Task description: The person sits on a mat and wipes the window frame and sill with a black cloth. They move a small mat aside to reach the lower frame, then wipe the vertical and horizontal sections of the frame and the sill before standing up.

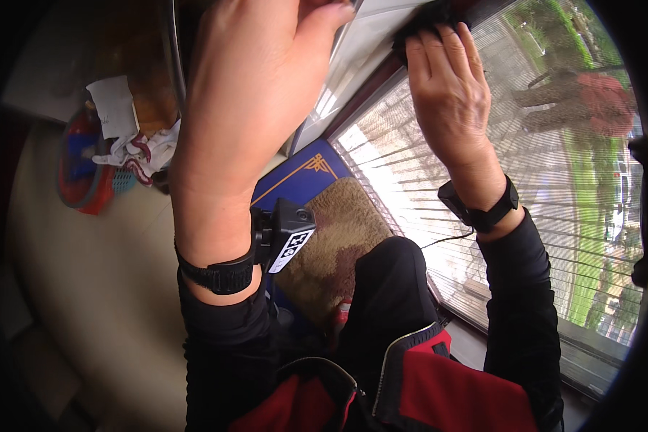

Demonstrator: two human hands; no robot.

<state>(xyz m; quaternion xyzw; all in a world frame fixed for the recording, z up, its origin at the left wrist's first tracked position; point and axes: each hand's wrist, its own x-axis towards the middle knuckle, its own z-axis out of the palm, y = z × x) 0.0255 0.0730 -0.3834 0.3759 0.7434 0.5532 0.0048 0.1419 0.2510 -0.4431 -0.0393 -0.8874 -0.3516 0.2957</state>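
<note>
My right hand (449, 92) lies flat with its fingertips on a dark, fuzzy cloth or pad (429, 27) at the top edge of a window with a fine mesh screen (540, 189). Its frame (367, 102) runs beside a white glossy panel (370, 38). My left hand (264, 59) is raised at the top centre, near that panel's edge; its fingers are mostly cut off by the picture's rim, so what it touches cannot be told. Both wrists wear black straps with small devices; the left one (291, 232) bears a printed tag.
Below are a blue mat with a gold pattern (281, 181) and a brown shaggy rug (345, 227). At left, a red and blue basket (81, 162), white gloves (140, 154) and a paper sheet (113, 108) sit on a beige surface (97, 281). A curved metal bar (177, 54) stands near my left forearm.
</note>
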